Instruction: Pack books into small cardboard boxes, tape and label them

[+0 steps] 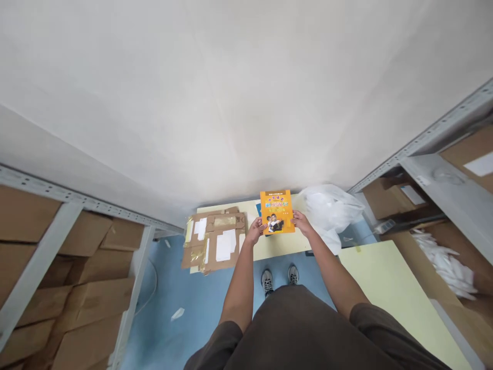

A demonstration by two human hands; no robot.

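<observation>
Between my two hands is an orange-yellow book (276, 212), its front cover facing me with coloured lettering and a picture of two people. My left hand (256, 230) grips its lower left edge. On the opposite side, my right hand (302, 222) is closed on the right edge. Partly hidden behind the book lies something blue (259, 207) on the pale yellow table (269, 250). Flattened cardboard boxes (221, 244) with white labels and tape lie left of my left hand. A crumpled clear plastic bag (327, 208) sits just beyond my right hand.
Metal shelving with cardboard boxes (98, 300) stands on the left. At right, another rack holds boxes and a carton of white items (447, 262). A second pale yellow surface (400, 298) is near my right arm. A paper scrap (177, 314) lies on the blue floor.
</observation>
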